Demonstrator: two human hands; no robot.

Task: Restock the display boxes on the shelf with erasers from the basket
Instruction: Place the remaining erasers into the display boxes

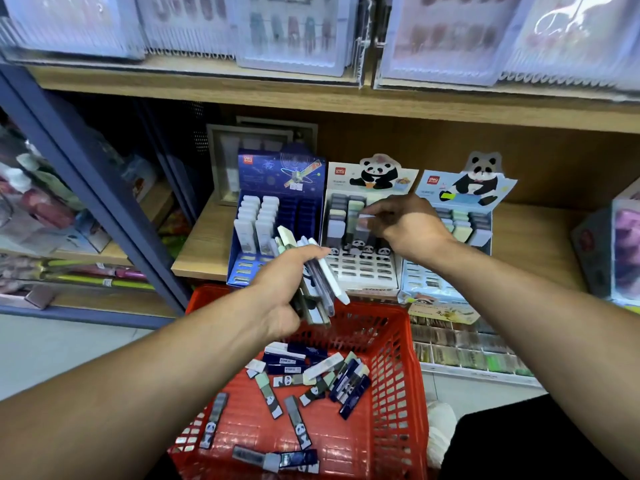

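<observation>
Three display boxes stand side by side on the wooden shelf: a dark blue box (pixel 280 188), a white panda box (pixel 363 268) and a light blue panda box (pixel 464 192). My left hand (pixel 287 289) grips a bundle of long erasers (pixel 318 282) above the red basket (pixel 398 358). My right hand (pixel 405 223) reaches over the white panda box, its fingertips pinching one eraser (pixel 363 220) at the box's slots. Several loose erasers (pixel 311 379) lie scattered in the basket.
An upper shelf board (pixel 311 95) with packaged goods hangs close above the boxes. A blue shelf post (pixel 90 188) slants at the left. More stationery fills a tray (pixel 464 348) below right. A wrapped package (pixel 620 251) stands at the far right.
</observation>
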